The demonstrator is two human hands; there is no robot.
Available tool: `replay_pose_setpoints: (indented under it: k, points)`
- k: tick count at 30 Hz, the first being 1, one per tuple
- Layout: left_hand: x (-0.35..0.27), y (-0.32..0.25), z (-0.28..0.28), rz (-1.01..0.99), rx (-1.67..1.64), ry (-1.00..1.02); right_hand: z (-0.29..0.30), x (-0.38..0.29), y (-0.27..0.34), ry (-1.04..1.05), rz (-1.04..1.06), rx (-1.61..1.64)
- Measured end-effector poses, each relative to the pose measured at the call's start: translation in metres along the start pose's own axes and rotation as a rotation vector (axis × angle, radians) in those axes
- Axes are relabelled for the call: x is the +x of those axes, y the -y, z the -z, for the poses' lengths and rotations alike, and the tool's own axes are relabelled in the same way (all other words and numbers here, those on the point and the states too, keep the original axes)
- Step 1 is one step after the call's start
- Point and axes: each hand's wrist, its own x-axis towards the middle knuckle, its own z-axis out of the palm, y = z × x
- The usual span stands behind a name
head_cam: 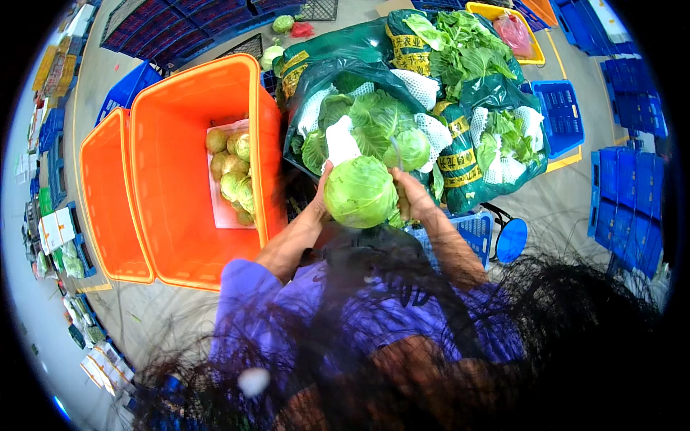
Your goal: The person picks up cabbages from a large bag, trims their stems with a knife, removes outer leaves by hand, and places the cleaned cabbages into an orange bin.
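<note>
A round green cabbage (360, 192) is held in front of my chest. My left hand (323, 188) presses its left side. My right hand (412, 195) is at its right side and also grips a thin, curved grey thing, perhaps a knife blade (397, 152); its handle is hidden in the hand. Just beyond the hands, an open dark green plastic bag (318, 81) holds more cabbages, loose outer leaves (372, 116) and white foam net sleeves (434, 134). To the left, a deep orange bin (183, 102) has several trimmed cabbages (234, 183) at its bottom, on a white surface.
Another orange bin (116, 199) adjoins the first at left. More green bags with leaves (498, 134) lie at right, near a blue crate (560, 116) and a blue round stool seat (511, 241). A yellow crate (533, 54) stands beyond. Stacked blue crates (628, 199) line the right.
</note>
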Motion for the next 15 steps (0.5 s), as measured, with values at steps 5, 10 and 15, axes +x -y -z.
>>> replay_pose_setpoints:
  k: [5,10,15]
  points:
    - [0.012,-0.007,-0.003,0.187,0.331,-0.265,-0.005,-0.011,0.001,-0.011,-0.058,0.388]
    - [0.014,-0.03,-0.028,0.403,0.517,-0.194,-0.005,-0.014,0.005,-0.023,0.157,-0.017]
    - [0.011,-0.018,-0.015,0.225,0.513,-0.048,-0.002,-0.047,0.01,-0.338,0.572,-0.587]
